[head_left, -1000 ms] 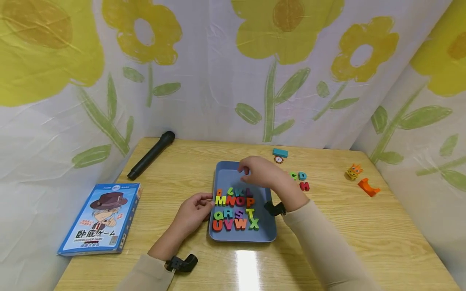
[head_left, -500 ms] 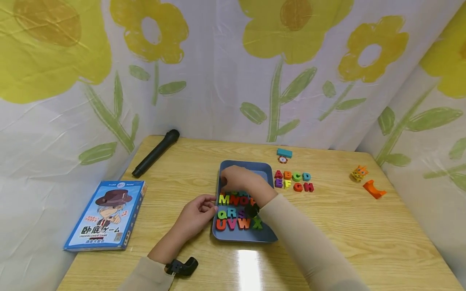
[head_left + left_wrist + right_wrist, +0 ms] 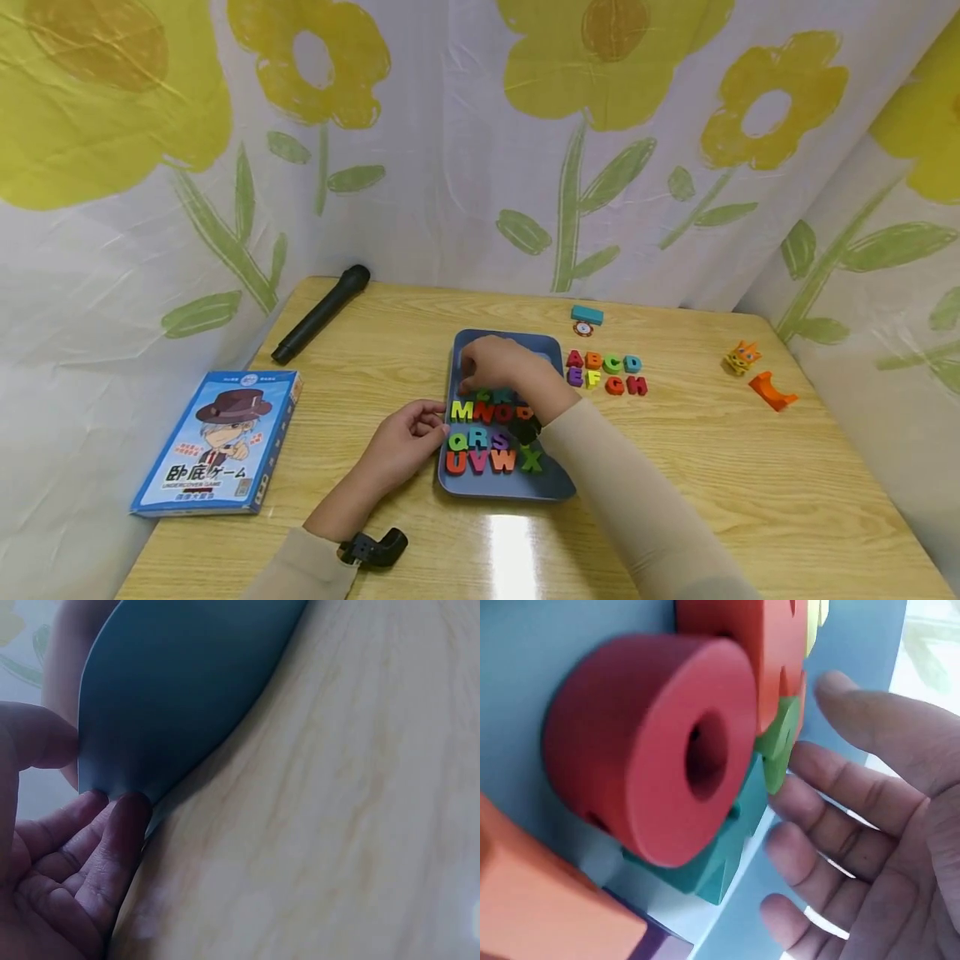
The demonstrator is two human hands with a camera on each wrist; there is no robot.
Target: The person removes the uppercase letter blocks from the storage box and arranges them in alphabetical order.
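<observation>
In the head view, a blue tray holds rows of coloured toy letters. My left hand holds its left edge; the left wrist view shows the thumb at the tray's rim and other fingertips against the wall. My right hand reaches into the tray's upper left part. In the right wrist view, its thumb and index finger sit around a narrow orange letter, mostly hidden. Beside it are a green letter, a teal letter K and a red letter O.
Right of the tray, letters A to H stand in two rows, with the red H at the end. Around the table lie a teal block, chip, orange-yellow figure, orange curved piece, black microphone and game box.
My right hand has moved leftward and down from above the tray to the letters at its left, then shifted slightly right. The left hand stays at the tray's edge.
</observation>
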